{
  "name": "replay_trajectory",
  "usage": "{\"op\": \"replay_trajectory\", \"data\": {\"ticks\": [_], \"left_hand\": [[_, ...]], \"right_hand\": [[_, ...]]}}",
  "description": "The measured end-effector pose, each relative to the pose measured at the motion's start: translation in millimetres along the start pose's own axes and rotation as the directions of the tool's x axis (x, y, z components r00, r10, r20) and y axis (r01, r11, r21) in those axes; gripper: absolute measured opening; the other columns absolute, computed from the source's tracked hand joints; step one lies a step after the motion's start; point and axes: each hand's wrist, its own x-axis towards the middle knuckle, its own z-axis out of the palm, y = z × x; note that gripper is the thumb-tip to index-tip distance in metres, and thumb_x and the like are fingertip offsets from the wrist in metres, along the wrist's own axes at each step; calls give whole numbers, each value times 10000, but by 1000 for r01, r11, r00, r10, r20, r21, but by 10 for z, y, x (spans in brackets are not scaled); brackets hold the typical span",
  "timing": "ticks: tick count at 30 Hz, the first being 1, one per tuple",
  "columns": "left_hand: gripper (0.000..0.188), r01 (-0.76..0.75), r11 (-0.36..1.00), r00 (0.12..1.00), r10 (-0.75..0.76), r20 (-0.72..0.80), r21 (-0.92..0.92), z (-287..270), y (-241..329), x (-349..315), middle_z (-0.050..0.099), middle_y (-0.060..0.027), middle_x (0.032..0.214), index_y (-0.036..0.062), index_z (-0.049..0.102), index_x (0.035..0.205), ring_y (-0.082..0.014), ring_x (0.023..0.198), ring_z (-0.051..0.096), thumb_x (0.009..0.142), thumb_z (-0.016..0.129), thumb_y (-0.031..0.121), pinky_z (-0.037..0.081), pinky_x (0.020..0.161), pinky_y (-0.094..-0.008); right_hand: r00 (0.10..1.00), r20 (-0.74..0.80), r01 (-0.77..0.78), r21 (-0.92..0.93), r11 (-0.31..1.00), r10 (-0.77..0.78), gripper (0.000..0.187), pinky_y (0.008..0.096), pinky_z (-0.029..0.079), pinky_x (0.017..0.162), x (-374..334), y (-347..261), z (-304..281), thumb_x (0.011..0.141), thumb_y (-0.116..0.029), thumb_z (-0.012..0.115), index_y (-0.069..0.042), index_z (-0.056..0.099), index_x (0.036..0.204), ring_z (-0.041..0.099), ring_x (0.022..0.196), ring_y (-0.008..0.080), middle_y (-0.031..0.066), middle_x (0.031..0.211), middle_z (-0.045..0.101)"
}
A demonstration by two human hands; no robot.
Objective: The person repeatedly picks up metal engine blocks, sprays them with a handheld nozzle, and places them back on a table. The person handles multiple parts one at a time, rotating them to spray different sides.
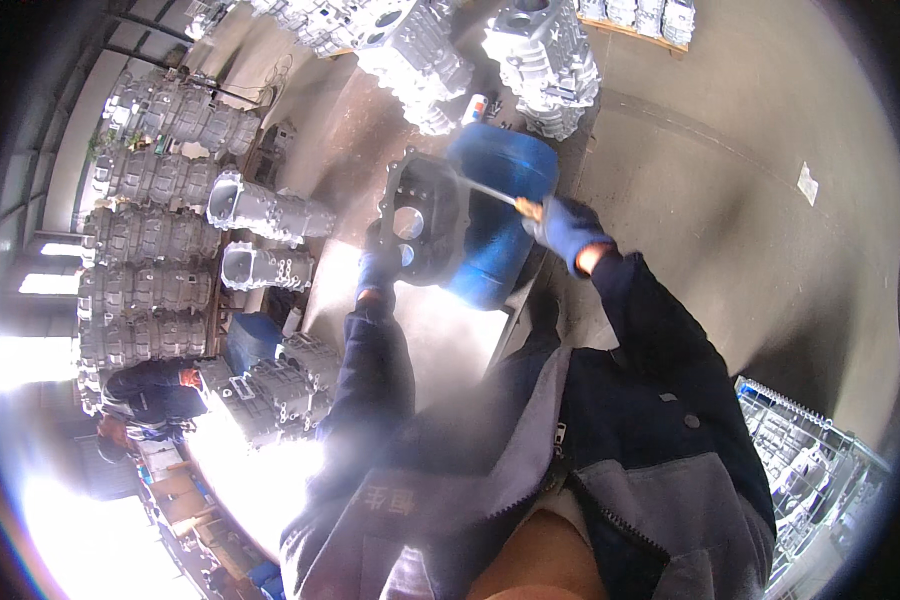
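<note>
A dark grey metal housing (pixel 452 225) with round openings and a flanged rim is tilted up against a blue plastic drum (pixel 510 160). At its lower left edge, my left hand (pixel 375 268), in a blue glove, is closed on the rim; its fingers are partly hidden. My right hand (pixel 567 232), gloved in blue too, grips the yellow-brown handle of a thin metal hand tool (pixel 528 208). The tool's long shaft reaches left to the housing's upper right edge. Blur hides the exact shape of its tip, so I cannot tell whether it touches.
Silver gearbox castings (pixel 545 65) stand beyond the drum, near a white and orange can (pixel 475 108). Several more castings (pixel 270 212) are stacked along the left. Another person (pixel 150 395) bends over castings at lower left. Metal parts (pixel 805 465) lie at lower right.
</note>
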Motion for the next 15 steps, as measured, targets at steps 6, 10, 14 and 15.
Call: {"op": "replay_trajectory", "data": {"ticks": [6, 10, 14, 15], "left_hand": [[563, -220, 975, 974, 220, 56, -18, 19, -232, 74, 568, -223, 1227, 68, 444, 1433, -378, 1084, 590, 884, 562, 31, 514, 917, -445], [573, 17, 999, 994, -14, 110, -28, -15, -109, -22, 609, -135, 1252, 66, 429, 1370, -251, 1160, 595, 841, 620, -45, 478, 1014, -360], [662, -15, 1000, 988, 17, 151, -10, -20, 56, -93, 584, -151, 1290, 140, 418, 1477, -309, 1160, 607, 850, 632, 145, 509, 966, -401], [651, 91, 994, 983, -81, 163, -55, -7, 97, -105, 596, -141, 1296, 159, 439, 1462, -313, 1182, 606, 853, 666, 193, 503, 984, -407]], "right_hand": [[924, 331, 261, -187, 947, -189, 470, 468, 533, 726, -41, -299, -3, 873, -474, 696, -27, 711, 1017, 700, 897, 407, 250, 915, 702], [990, 132, -42, -48, 998, 48, 477, 481, 532, 747, 143, -369, 44, 892, -477, 675, -13, 710, 997, 692, 901, 429, 254, 943, 700], [945, 318, 157, -221, 963, -81, 493, 475, 523, 783, 229, -163, 140, 882, -494, 670, -31, 702, 1050, 669, 984, 441, 257, 985, 693], [931, 328, 213, -130, 968, -161, 485, 475, 523, 762, 271, -130, 169, 881, -490, 671, -34, 705, 1041, 667, 960, 445, 266, 976, 686]]}}
